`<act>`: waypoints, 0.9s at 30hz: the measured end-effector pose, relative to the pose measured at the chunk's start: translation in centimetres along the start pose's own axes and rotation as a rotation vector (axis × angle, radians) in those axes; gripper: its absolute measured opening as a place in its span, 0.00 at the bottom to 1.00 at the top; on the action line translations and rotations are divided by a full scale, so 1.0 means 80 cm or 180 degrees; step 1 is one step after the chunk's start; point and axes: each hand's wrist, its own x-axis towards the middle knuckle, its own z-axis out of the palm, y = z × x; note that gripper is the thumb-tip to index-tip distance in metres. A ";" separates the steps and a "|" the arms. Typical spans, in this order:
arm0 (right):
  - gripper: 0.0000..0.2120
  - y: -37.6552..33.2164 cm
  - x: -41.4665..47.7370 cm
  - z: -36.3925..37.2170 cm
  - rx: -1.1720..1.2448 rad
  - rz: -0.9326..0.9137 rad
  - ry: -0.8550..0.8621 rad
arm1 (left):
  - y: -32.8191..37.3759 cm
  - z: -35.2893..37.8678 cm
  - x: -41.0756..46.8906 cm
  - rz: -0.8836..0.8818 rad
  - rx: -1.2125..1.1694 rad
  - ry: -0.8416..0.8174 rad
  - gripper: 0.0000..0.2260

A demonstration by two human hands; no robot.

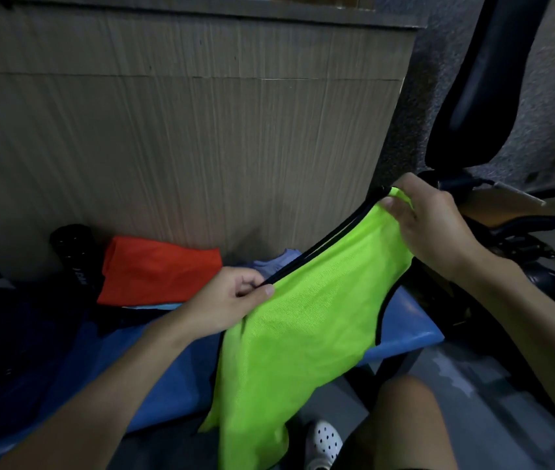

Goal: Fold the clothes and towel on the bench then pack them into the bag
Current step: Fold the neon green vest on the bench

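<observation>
From the head camera, the left hand (232, 300) pinches the black-trimmed top edge of a neon-green vest (303, 337) between its thumb and curled fingers. The right hand (435, 228), higher and further right, grips the other end of that edge with its fingers curled over it. The edge runs taut between them, and the vest hangs below both hands, draped over the front of the blue bench (411, 330) toward the floor, just beside a white shoe (325, 442). Behind the left hand a folded red cloth (160, 269) lies on the bench against the wall, with a lilac cloth (279, 262) to its right. A black shape (69, 249) left of the red cloth may be a bag, but it is too dark to tell.
</observation>
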 end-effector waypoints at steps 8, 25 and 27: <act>0.14 0.043 0.002 0.055 0.0385 0.0337 0.0016 | 0.040 -0.069 0.015 0.0360 0.1519 0.0785 0.15; 0.14 0.237 0.039 0.083 0.0238 0.0933 -0.0328 | -0.022 0.027 0.197 -0.0344 0.2789 -0.0233 0.16; 0.14 0.275 0.041 0.094 0.0048 0.1029 -0.0424 | -0.060 0.063 0.225 -0.0390 0.2684 -0.0244 0.17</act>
